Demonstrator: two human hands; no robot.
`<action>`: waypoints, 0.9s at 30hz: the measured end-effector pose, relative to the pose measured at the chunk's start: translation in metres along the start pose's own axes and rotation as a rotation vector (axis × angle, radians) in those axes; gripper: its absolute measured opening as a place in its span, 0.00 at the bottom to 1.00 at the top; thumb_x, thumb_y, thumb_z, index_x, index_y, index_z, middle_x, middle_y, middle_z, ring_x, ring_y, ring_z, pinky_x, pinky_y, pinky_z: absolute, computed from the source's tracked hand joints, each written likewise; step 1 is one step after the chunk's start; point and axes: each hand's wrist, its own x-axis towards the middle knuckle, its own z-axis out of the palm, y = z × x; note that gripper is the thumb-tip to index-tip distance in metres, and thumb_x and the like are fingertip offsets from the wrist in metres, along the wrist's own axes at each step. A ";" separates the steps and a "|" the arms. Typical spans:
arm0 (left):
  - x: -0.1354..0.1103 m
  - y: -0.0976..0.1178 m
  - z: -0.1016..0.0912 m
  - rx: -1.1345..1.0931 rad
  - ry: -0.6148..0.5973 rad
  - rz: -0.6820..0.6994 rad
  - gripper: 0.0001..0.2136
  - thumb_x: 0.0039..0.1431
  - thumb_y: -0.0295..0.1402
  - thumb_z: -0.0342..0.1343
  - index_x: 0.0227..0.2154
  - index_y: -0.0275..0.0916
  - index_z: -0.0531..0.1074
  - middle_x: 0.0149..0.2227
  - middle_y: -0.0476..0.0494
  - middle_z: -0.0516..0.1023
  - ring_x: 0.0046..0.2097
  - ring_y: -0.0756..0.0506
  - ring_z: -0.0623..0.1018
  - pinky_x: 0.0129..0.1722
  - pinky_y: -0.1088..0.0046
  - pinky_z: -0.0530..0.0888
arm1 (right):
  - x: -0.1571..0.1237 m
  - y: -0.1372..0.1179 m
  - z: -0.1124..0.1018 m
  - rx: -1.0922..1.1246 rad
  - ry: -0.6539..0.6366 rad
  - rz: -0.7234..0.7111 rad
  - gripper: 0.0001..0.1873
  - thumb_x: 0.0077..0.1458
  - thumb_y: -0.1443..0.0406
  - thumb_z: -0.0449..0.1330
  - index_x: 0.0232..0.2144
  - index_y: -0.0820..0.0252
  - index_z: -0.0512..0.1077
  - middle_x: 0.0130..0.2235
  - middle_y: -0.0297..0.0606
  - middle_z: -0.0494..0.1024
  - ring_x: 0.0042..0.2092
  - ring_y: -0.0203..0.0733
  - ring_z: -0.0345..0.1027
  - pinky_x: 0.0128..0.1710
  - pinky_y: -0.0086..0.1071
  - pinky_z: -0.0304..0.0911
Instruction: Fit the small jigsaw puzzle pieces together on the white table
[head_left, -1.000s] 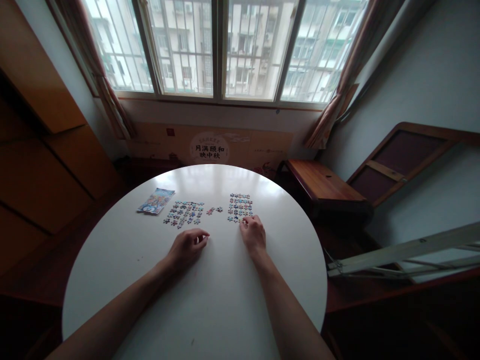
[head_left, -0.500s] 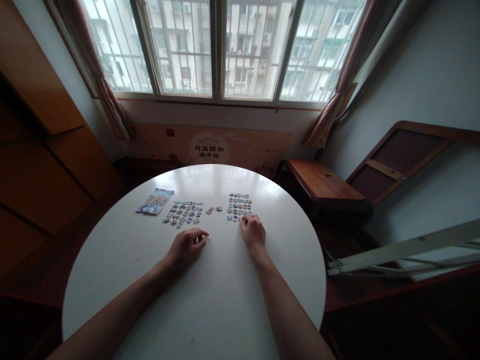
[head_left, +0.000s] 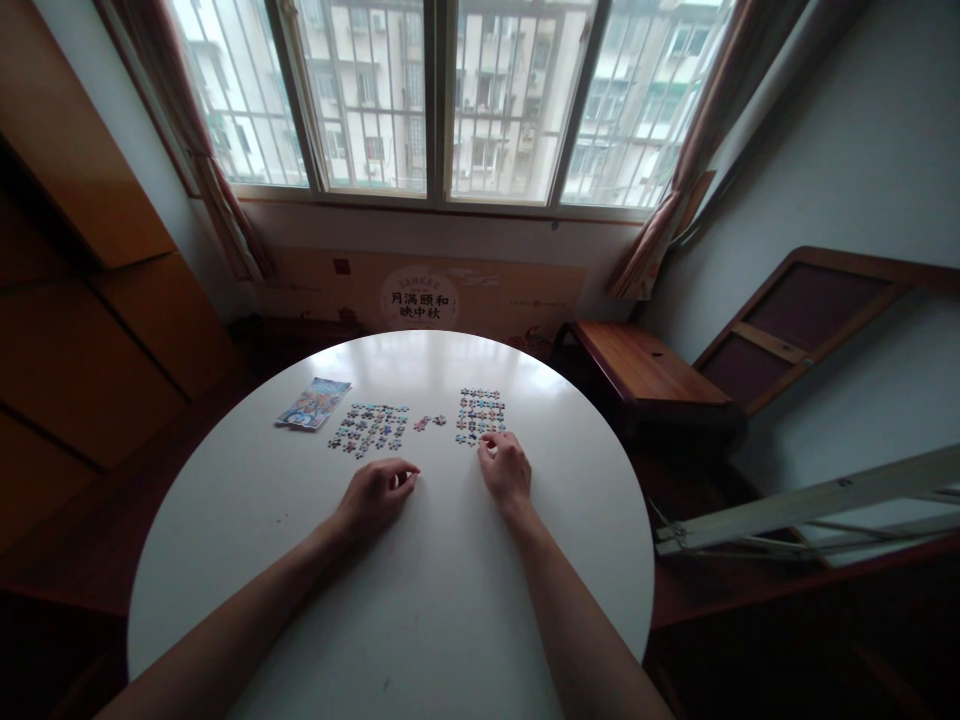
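Note:
My left hand [head_left: 377, 492] rests on the white round table [head_left: 450, 600], below the left group of jigsaw pieces [head_left: 371, 428]. Its fingers are curled, with thumb and forefinger tips close together; anything between them is too small to make out. At the lower edge of the right group of jigsaw pieces [head_left: 480, 412] is my right hand [head_left: 506, 468], curled with its fingertips drawn in. Whether a piece is pinched there I cannot tell, as the fingers cover it. Between the groups lies a small cluster of pieces [head_left: 429, 423].
A colourful printed packet or picture sheet [head_left: 313, 403] lies at the table's left rear. Beyond the right edge stands a low wooden table [head_left: 649, 365]. A printed cardboard panel [head_left: 487, 290] leans under the window, and a pale metal frame [head_left: 780, 500] stands at right.
The view has shifted very slightly. The right hand's forefinger and thumb have moved a little at the edge of the right group; the left hand keeps its place.

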 end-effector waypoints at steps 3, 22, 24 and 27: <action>0.000 0.000 0.000 0.004 0.004 0.006 0.11 0.57 0.35 0.51 0.35 0.40 0.78 0.26 0.49 0.76 0.27 0.51 0.72 0.29 0.77 0.66 | -0.002 -0.003 0.000 0.007 -0.014 -0.010 0.10 0.56 0.66 0.54 0.37 0.56 0.75 0.37 0.36 0.75 0.35 0.36 0.68 0.37 0.27 0.59; -0.001 0.004 -0.001 0.020 0.013 0.007 0.11 0.58 0.34 0.51 0.36 0.40 0.78 0.28 0.48 0.77 0.28 0.51 0.72 0.29 0.77 0.66 | -0.018 -0.023 -0.001 0.008 -0.293 -0.318 0.09 0.56 0.64 0.57 0.37 0.54 0.76 0.30 0.32 0.78 0.32 0.35 0.68 0.36 0.26 0.56; -0.001 0.003 -0.002 0.021 0.012 0.008 0.11 0.58 0.34 0.51 0.36 0.40 0.78 0.28 0.47 0.77 0.28 0.51 0.72 0.30 0.77 0.67 | -0.018 -0.023 0.000 0.007 -0.294 -0.312 0.09 0.57 0.64 0.56 0.37 0.53 0.76 0.30 0.32 0.78 0.32 0.35 0.68 0.36 0.26 0.56; 0.000 0.004 -0.004 0.040 0.015 0.030 0.10 0.58 0.33 0.51 0.36 0.39 0.77 0.28 0.47 0.77 0.27 0.51 0.72 0.30 0.77 0.67 | -0.018 -0.022 0.001 0.007 -0.292 -0.315 0.09 0.57 0.64 0.56 0.37 0.53 0.76 0.29 0.32 0.78 0.32 0.36 0.68 0.37 0.27 0.56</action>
